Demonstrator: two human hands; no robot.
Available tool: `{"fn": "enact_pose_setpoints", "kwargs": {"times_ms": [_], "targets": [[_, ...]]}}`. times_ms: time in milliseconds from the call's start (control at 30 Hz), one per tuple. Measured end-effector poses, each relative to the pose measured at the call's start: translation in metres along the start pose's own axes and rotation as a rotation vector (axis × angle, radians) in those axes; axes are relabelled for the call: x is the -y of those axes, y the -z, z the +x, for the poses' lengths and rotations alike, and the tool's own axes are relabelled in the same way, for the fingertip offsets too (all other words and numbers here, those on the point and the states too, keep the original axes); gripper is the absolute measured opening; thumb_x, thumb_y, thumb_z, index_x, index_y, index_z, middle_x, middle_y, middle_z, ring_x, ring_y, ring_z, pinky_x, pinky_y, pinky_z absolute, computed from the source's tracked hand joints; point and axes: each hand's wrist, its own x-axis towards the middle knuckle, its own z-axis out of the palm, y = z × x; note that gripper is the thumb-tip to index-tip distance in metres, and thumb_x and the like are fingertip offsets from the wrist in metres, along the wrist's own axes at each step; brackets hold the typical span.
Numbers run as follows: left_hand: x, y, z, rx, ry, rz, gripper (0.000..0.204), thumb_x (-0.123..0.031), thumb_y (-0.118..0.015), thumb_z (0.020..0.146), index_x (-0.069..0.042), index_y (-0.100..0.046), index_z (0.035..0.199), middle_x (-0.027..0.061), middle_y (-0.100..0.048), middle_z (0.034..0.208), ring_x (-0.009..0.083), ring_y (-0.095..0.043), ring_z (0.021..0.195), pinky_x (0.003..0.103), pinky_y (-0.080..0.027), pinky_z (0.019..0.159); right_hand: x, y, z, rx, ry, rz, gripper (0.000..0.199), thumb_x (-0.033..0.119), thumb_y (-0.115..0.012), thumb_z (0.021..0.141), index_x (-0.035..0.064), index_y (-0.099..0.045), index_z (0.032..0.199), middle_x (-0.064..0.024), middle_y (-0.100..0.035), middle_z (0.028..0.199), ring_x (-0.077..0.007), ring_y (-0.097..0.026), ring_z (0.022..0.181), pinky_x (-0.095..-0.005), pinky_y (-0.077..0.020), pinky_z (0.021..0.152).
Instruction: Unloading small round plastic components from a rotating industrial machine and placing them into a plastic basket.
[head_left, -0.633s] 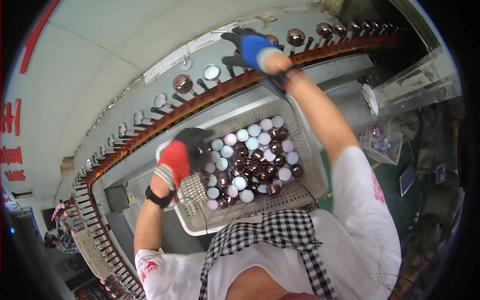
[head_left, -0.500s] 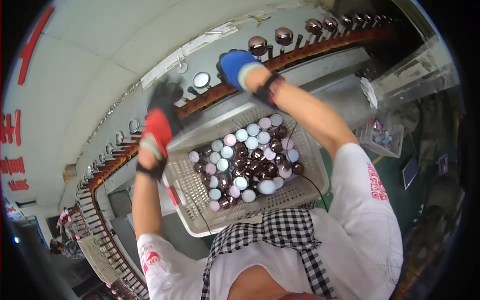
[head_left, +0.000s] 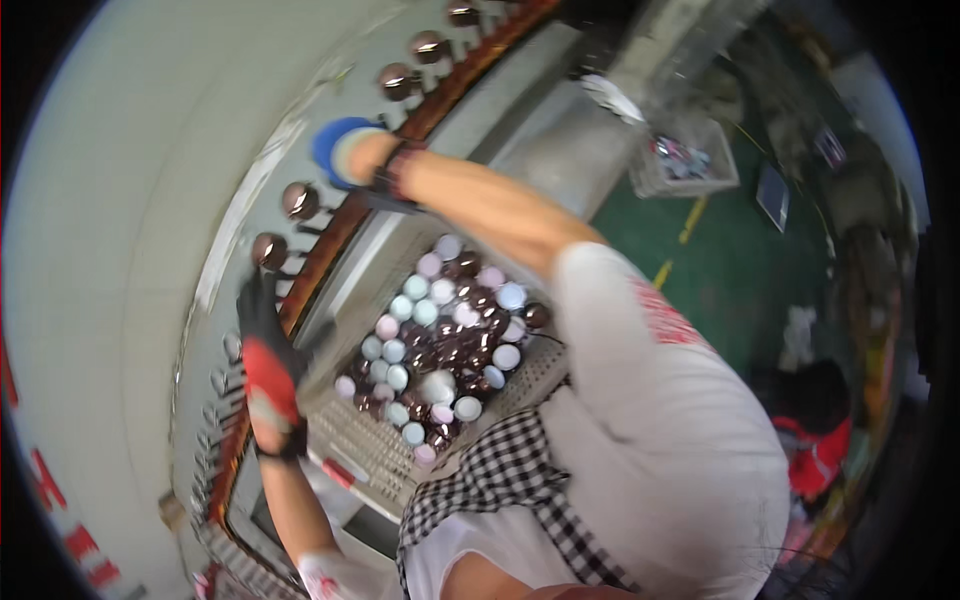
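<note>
Currently my left hand, in a red-and-black glove, reaches the brown rail of shiny round caps; right hand, blue-gloved, is at the same rail. Finger state: cannot tell for either. Caps look light, rigid, slippery; grip by rim. White mesh basket below holds more.

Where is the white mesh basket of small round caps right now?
In the head view, the white mesh basket sits centre-low, just right of the orange rail of pegs, between the red-gloved left hand and the checked apron.

Round brown bobbins sit on pegs along a red rail, above a basket of pastel-capped bobbins.
</note>
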Motion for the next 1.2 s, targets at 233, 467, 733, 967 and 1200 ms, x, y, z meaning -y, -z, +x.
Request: {"fn": "enact_pose_setpoints", "kwargs": {"times_ms": [233, 467, 733, 967, 1200], "targets": [[0.098, 0.010, 0.068, 0.288, 0.644, -0.375, 0.059, -0.041, -0.079, 0.090, -0.006, -0.070, 0.138, 0.0179, -0.078, 0.118, 0.0317, -0.077, 0.101, 0.044, -0.062, 0.085, 0.028, 0.003, -0.190, -0.122, 0.288, 0.188, 0.092, 0.051, -0.080, 0.086, 0.0143, -0.045, 0.163, -0.0287, -0.051, 0.159, -0.0502, -0.051, 0.143, -0.0565, -0.0424, 0.118], [0.020, -0.041, -0.034, 0.357, -0.029, -0.205, 0.066, -0.033, -0.086, 0.085, -0.009, -0.066, 0.144, 0.0224, -0.068, 0.140, 0.0382, -0.070, 0.122, 0.048, -0.056, 0.101, -0.035, -0.040, -0.250, 0.096, -0.108, 0.436, 0.089, 0.005, -0.061, 0.093, 0.0326, -0.028, 0.171, -0.0305, -0.061, 0.142, -0.0524, -0.063, 0.118, -0.0558, -0.0549, 0.099], [0.106, -0.014, 0.066, 0.144, 0.560, -0.246, 0.079, -0.041, -0.086, 0.088, -0.002, -0.058, 0.151, 0.0235, -0.074, 0.124, 0.0388, -0.073, 0.110, 0.045, -0.058, 0.096, -0.166, 0.007, -0.235, 0.043, -0.079, 0.077, 0.096, 0.006, -0.077, 0.083, 0.0240, -0.038, 0.169, -0.0261, -0.057, 0.154, -0.0476, -0.055, 0.139, -0.0497, -0.0469, 0.117], [-0.056, -0.130, -0.004, 0.274, 0.036, 0.063, 0.026, -0.025, -0.071, 0.090, -0.005, -0.073, 0.106, 0.0253, -0.072, 0.098, 0.0419, -0.070, 0.096, 0.051, -0.057, 0.086, -0.136, 0.058, -0.097, -0.279, 0.191, 0.356, 0.073, 0.021, -0.080, 0.092, 0.0130, -0.051, 0.158, -0.0219, -0.056, 0.157, -0.0417, -0.053, 0.144, -0.0466, -0.0451, 0.119], [-0.020, -0.064, 0.086, -0.100, 0.137, -0.277, 0.070, -0.039, -0.084, 0.091, -0.005, -0.062, 0.148, 0.0230, -0.066, 0.144, 0.0381, -0.063, 0.134, 0.045, -0.049, 0.112, -0.017, 0.009, 0.002, 0.126, 0.297, -0.044, 0.026, 0.018, -0.067, 0.089, 0.0093, -0.082, 0.108, -0.0234, -0.076, 0.116, -0.0419, -0.074, 0.107, -0.0497, -0.0594, 0.097]]}}
